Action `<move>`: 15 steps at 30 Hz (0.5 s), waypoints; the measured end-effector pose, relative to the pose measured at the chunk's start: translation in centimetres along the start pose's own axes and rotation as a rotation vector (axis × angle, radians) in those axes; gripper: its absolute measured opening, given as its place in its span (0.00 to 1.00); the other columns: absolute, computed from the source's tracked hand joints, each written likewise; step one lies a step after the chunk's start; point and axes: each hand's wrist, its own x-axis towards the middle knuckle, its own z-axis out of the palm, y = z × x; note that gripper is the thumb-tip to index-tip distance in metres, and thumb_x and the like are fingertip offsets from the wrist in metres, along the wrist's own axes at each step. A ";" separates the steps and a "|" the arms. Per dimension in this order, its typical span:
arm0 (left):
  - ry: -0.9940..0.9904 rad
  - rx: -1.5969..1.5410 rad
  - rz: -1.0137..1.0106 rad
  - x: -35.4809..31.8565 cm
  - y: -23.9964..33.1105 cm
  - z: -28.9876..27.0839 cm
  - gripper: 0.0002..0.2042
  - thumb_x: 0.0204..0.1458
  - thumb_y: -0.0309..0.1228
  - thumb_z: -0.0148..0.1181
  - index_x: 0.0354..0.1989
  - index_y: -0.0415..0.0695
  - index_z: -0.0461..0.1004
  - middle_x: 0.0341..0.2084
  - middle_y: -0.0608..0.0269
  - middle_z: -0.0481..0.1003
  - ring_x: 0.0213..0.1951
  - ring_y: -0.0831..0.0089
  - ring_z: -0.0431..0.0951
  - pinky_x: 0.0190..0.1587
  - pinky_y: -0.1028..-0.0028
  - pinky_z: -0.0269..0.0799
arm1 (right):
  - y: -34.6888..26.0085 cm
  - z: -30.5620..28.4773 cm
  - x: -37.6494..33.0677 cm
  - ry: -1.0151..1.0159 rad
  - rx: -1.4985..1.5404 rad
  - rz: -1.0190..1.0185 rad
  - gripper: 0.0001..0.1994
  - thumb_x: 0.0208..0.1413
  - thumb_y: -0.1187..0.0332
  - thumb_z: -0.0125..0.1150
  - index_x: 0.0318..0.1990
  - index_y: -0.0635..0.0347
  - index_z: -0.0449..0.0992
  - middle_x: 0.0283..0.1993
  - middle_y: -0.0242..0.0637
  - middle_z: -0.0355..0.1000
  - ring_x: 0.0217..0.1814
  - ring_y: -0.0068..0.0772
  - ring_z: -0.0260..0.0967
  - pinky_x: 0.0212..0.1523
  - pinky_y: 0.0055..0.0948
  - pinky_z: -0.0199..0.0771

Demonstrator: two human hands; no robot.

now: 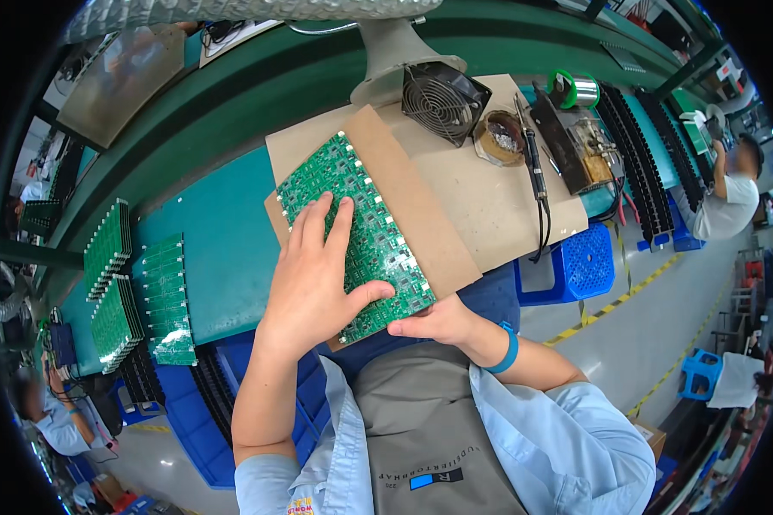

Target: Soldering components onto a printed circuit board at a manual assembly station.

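A green circuit board panel [365, 219], with rows of small white connectors along its long edges, lies slanted on a piece of brown cardboard [421, 223] in front of me. My left hand [313, 266] rests flat on the panel, fingers spread towards its far end and thumb reaching right. At the panel's near right corner, my right hand [442, 324] grips the edge. Its thumb shows beside the corner, while its other fingers are mostly hidden. A blue band [507, 348] circles my right wrist.
Several board panels [112, 318] stand stacked at the left, beside a single flat panel [167, 300]. Across the bench are a black fan [442, 103], a round tin [500, 137], a soldering iron [534, 163] and a solder spool [574, 89]. A blue stool [575, 262] stands right. Other people work on both sides.
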 end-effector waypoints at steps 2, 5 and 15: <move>-0.013 0.012 -0.001 -0.3 0.2 0.2 0.54 0.40 0.51 0.80 0.74 0.37 0.59 0.71 0.38 0.59 0.72 0.38 0.59 0.71 0.50 0.62 | 0.1 0.0 -0.3 0.007 0.013 0.021 0.36 0.54 0.77 0.75 0.70 0.62 0.65 0.66 0.37 0.70 0.66 0.31 0.70 0.63 0.36 0.75; -0.024 0.039 -0.011 -0.9 0.6 0.4 0.54 0.39 0.51 0.80 0.74 0.37 0.60 0.71 0.38 0.59 0.72 0.37 0.60 0.71 0.49 0.62 | 0.2 0.2 -1.0 0.005 -0.009 0.014 0.37 0.54 0.77 0.75 0.71 0.63 0.65 0.66 0.38 0.70 0.66 0.31 0.70 0.64 0.36 0.74; -0.115 0.136 -0.027 -1.0 1.8 1.6 0.54 0.39 0.54 0.78 0.73 0.37 0.61 0.71 0.39 0.60 0.71 0.38 0.60 0.70 0.48 0.62 | 0.7 -0.6 -3.0 0.003 0.034 0.113 0.39 0.55 0.76 0.75 0.73 0.63 0.61 0.69 0.38 0.68 0.70 0.33 0.67 0.67 0.37 0.71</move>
